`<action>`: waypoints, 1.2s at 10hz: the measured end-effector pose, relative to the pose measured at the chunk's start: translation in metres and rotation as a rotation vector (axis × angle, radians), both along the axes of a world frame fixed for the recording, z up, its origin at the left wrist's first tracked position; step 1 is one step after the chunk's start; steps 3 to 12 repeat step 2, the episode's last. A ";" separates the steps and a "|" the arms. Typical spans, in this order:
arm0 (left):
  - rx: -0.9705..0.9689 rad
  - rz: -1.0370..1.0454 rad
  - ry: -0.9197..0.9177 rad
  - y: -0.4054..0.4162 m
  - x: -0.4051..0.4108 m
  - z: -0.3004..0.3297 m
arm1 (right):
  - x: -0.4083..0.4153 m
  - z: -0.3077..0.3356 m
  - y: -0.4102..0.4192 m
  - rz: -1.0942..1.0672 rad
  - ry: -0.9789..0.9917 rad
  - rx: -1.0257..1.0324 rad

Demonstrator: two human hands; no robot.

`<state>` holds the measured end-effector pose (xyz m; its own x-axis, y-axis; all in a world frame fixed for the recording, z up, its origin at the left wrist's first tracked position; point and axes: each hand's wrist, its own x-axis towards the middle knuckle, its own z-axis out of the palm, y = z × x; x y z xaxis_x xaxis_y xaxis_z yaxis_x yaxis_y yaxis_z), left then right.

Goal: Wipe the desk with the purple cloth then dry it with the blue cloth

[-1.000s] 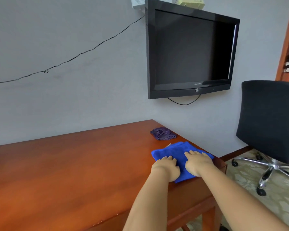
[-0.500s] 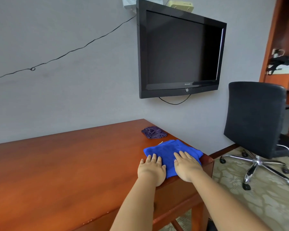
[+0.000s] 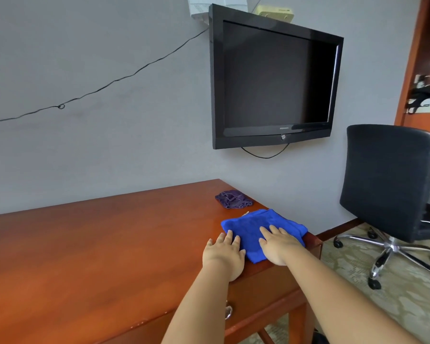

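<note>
Both hands sit much as half a second ago — left hand [image 3: 222, 254] and right hand [image 3: 278, 247] flat, fingers [image 3: 274, 230] straight, pressing the blue cloth [image 3: 256, 225] onto the bench [image 3: 97, 249]. Just beyond the fingertips, the purple cloth [image 3: 233, 199] lies crumpled — untouched.

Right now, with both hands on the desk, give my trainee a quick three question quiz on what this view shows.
1. True or false: the purple cloth lies under the right hand.
2. Which cloth do both hands press on? A) the purple cloth B) the blue cloth C) neither
3. Fill in: the black office chair stands to the ___ of the desk.

Key
1. False. It lies bunched and untouched, farther back by the wall.
2. B. The right hand lies flat on it; the left hand has its fingers on its near left edge.
3. Right.
</note>
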<state>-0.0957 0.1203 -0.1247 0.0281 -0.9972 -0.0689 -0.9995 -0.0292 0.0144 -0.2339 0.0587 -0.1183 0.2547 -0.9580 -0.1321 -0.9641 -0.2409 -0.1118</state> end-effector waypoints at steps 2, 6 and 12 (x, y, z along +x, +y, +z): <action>-0.077 0.064 -0.022 0.035 0.040 0.023 | 0.027 0.007 0.032 0.118 -0.062 -0.002; -0.077 0.064 -0.022 0.035 0.040 0.023 | 0.027 0.007 0.032 0.118 -0.062 -0.002; -0.077 0.064 -0.022 0.035 0.040 0.023 | 0.027 0.007 0.032 0.118 -0.062 -0.002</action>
